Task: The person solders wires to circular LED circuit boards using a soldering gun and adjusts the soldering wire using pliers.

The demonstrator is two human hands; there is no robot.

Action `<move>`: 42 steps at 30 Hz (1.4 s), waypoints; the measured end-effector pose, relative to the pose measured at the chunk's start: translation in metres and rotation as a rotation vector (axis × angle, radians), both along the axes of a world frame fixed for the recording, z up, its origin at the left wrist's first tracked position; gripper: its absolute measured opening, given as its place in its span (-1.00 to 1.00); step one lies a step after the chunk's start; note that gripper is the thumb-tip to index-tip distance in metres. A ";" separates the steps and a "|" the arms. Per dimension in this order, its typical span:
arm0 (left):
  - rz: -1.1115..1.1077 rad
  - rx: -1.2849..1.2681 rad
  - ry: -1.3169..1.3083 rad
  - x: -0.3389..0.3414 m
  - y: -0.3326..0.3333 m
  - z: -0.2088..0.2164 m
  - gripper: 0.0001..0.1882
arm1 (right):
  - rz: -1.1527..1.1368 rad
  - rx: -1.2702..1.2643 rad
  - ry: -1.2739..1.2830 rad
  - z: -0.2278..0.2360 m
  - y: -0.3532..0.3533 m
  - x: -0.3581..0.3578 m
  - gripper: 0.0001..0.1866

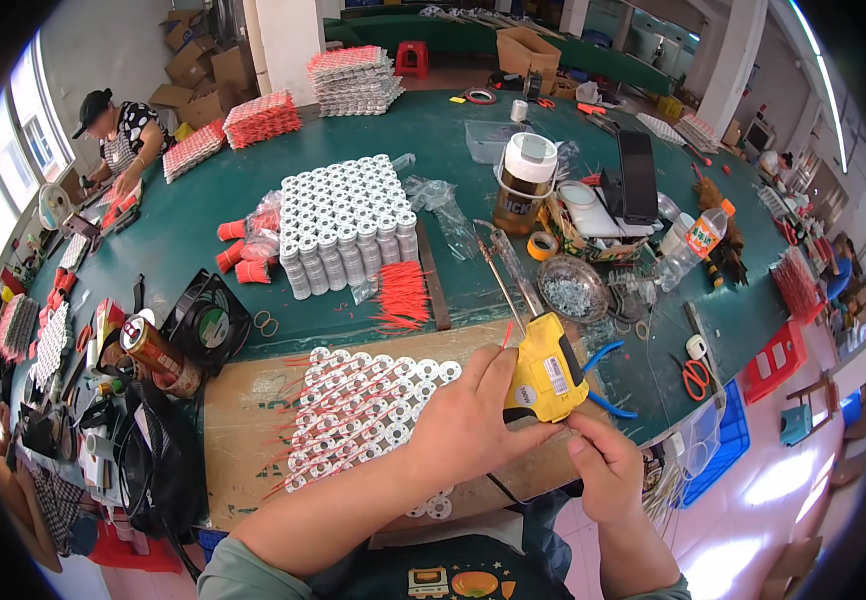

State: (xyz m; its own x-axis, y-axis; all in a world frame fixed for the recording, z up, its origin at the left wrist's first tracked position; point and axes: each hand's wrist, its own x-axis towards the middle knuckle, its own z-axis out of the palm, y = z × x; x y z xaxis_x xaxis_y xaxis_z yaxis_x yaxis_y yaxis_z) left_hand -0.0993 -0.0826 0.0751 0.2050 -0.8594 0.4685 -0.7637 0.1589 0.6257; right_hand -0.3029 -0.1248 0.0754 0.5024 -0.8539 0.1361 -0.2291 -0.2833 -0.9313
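A yellow, black-trimmed tool body (550,372) with a white label is between my hands; its exact kind is unclear. My left hand (473,415) grips its left side, fingers on top and thumb along the lower edge. With fingers curled, my right hand (605,462) pinches its lower right corner. A short red wire (508,333) shows by my left fingertips; whether they hold it is unclear. Left of that hand, rows of white round discs (353,410) with red wires across them lie on a brown board (243,425). Blue-handled pliers (608,380) lie beside the tool.
Stacked disc blocks (343,220), red wires (403,295) and a metal dish (573,288) stand beyond the board. At right are a bottle (695,245) and red scissors (696,378); at left, a black fan (211,320) and a can (153,350). Another person (123,145) works far left.
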 end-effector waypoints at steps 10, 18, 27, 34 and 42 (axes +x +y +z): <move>0.008 0.049 -0.002 0.002 -0.001 0.000 -0.03 | 0.038 0.099 0.001 -0.003 -0.003 -0.006 -0.64; 0.015 0.015 0.003 0.002 -0.001 -0.001 -0.08 | 0.064 0.090 -0.003 -0.003 -0.004 -0.008 -0.64; 0.029 0.079 0.073 0.000 -0.006 0.001 -0.02 | 0.056 -0.040 0.001 0.004 -0.003 -0.004 -0.65; 0.015 0.179 0.120 0.003 -0.009 0.002 -0.02 | 0.126 -0.035 0.082 0.006 -0.003 -0.006 -0.63; -0.001 0.217 0.097 0.004 -0.011 0.002 -0.04 | 0.133 -0.054 0.079 0.004 -0.004 -0.009 -0.62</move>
State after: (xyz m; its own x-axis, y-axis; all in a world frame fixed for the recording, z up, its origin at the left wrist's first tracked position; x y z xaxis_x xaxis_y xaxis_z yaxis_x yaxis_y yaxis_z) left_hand -0.0954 -0.0932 0.0769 0.2392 -0.9379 0.2510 -0.6982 0.0135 0.7158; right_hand -0.3115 -0.1284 0.0789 0.6215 -0.7715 0.1357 -0.2583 -0.3654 -0.8943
